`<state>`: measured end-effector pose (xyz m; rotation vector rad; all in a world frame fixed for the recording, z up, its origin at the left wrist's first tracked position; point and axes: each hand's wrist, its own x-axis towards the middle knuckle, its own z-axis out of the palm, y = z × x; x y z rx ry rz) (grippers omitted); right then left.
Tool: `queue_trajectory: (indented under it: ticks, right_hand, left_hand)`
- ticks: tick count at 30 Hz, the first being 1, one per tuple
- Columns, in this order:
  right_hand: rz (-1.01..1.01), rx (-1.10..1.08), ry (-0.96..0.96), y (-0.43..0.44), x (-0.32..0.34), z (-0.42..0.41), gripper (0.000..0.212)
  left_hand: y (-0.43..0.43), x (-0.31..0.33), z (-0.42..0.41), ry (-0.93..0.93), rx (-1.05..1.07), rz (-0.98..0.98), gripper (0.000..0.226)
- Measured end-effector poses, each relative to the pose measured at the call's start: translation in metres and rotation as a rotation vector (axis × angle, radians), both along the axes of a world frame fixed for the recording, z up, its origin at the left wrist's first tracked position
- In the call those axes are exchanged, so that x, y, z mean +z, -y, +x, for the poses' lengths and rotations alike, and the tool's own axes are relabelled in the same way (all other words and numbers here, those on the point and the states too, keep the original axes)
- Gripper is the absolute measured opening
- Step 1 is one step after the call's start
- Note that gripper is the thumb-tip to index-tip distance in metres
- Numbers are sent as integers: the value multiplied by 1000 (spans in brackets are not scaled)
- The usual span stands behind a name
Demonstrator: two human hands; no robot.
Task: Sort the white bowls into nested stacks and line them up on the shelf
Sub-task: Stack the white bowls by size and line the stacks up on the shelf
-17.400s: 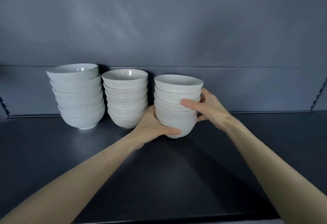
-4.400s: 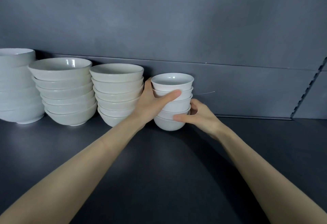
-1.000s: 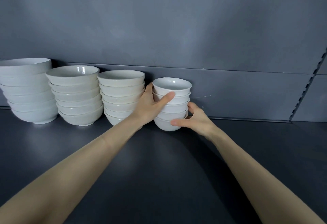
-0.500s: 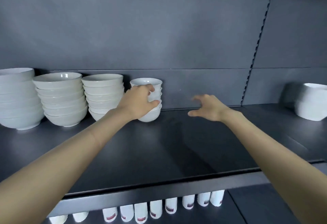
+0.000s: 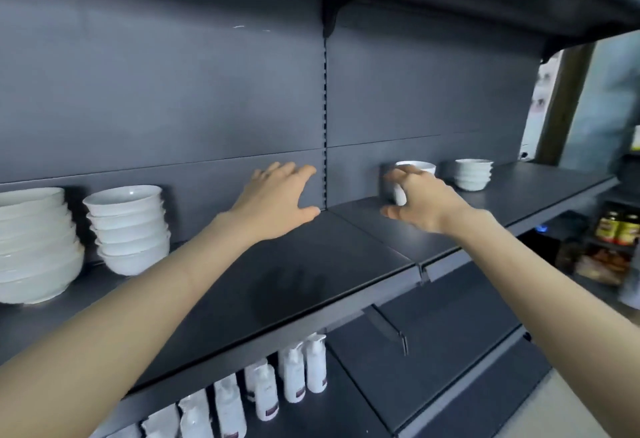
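Head view: shelf (image 5: 311, 264) runs L to R across mid frame, tilted w/ the camera. L hand (image 5: 277, 202) is just left of centre, fingers straight & spread, palm down, holding nothing, over bare shelf by the slotted upright (image 5: 325, 108). R hand (image 5: 424, 203) is at its 3 o'clock, the two apart. Its fingers are spread & loosely curved w/ thumb low, in front of a white bowl (image 5: 417, 168) at the back panel. The bowl shows between thumb & fingers. Can't tell if they touch, and no grip is closed on it. Small stack (image 5: 472, 174) sits near that bowl, at R hand's 2 o'clock. At frame 9 o'clock: mid stack (image 5: 130, 229) and, just beside it, big stack (image 5: 31, 243), cut by the edge. Bottles (image 5: 277, 385) are on the lower shelf at 6 o'clock. Jars (image 5: 620, 228) at 4 o'clock, blurred.
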<state>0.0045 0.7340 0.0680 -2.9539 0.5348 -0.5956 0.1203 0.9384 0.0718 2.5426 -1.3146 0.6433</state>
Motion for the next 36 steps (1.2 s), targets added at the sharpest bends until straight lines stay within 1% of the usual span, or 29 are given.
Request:
queue_trajectory:
  ticks: [4,9,11,15,21,26,32,36]
  right_hand:
    - [5,-45,44,62,2,-42,60]
    - [-30,-95,10,146,-2,-89,61]
    - [-30,-101,-19,177,-5,-98,62]
    - [-10,-67,-12,230,-3,-95,67]
    - [-26,26,12,295,-2,-51,65]
    - [-8,109,19,338,-14,9,62]
    - [46,192,-22,381,-34,83,71]
    - [127,260,-15,408,-42,123,78]
  left_hand:
    - [66,1,-27,74,-44,-8,64]
    - [157,-13,-64,56,-71,-9,63]
    - [189,-18,-75,64,-66,-9,62]
    - [241,-18,-79,73,-48,-9,60]
    - [294,-15,-49,72,26,-37,62]
    - [325,-35,-4,37,112,-52,66]
    - [356,-62,50,-49,235,-26,74]
    - [377,-69,75,-128,280,-23,85]
